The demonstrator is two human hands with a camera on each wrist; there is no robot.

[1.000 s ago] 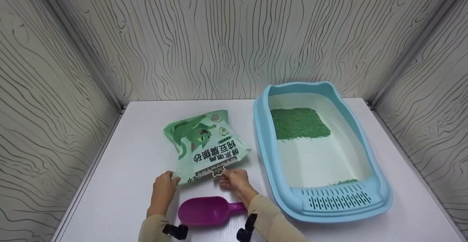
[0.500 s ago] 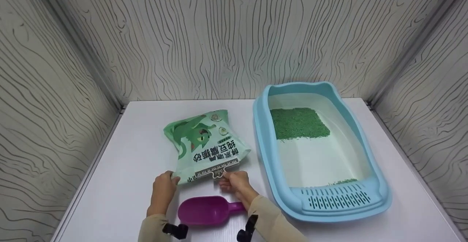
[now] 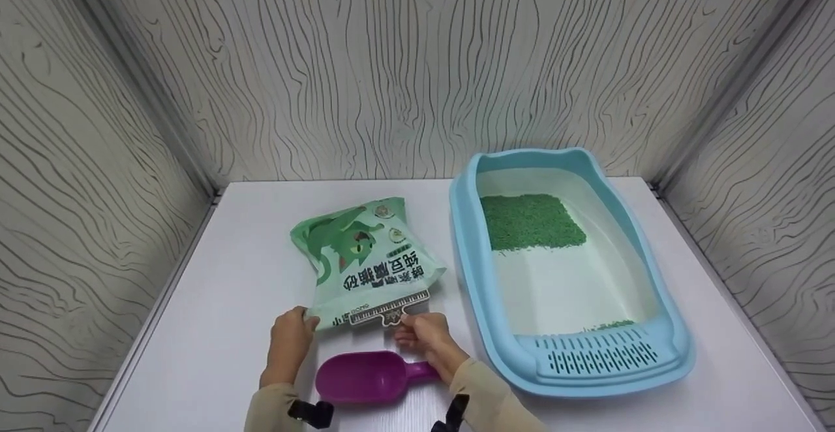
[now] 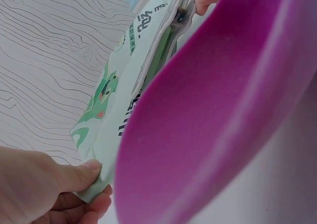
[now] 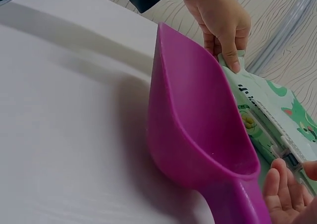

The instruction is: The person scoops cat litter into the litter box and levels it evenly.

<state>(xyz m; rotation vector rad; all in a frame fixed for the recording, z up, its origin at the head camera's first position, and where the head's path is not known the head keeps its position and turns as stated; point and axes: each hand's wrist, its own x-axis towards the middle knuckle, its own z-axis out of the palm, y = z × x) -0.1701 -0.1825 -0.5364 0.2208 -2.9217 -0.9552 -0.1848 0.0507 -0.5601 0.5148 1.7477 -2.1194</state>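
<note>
A pale green cat litter bag [image 3: 355, 249] with a cat print lies on the white table. My left hand [image 3: 290, 340] pinches its near left corner between thumb and fingers. Across the bag's near end runs a long clip [image 3: 390, 308] with ruler-like markings and a bear-shaped tab. My right hand [image 3: 432, 340] pinches the clip by that tab. The left wrist view shows the clip's two bars [image 4: 159, 45] apart at the tab end. A purple scoop [image 3: 362, 376] lies in front of the bag, its handle end partly behind my right forearm.
To the right stands a blue litter box [image 3: 473, 256]. Green litter pellets [image 3: 531, 220] cover its far left part, with a few near its slotted front ledge [image 3: 603, 357]. Wood-patterned walls [image 3: 365, 79] enclose the table on three sides.
My right hand has come slightly towards me with the clip, which now lies lower, with more of the bag's end visible behind it. My left hand keeps its grip; the view shifts a little.
</note>
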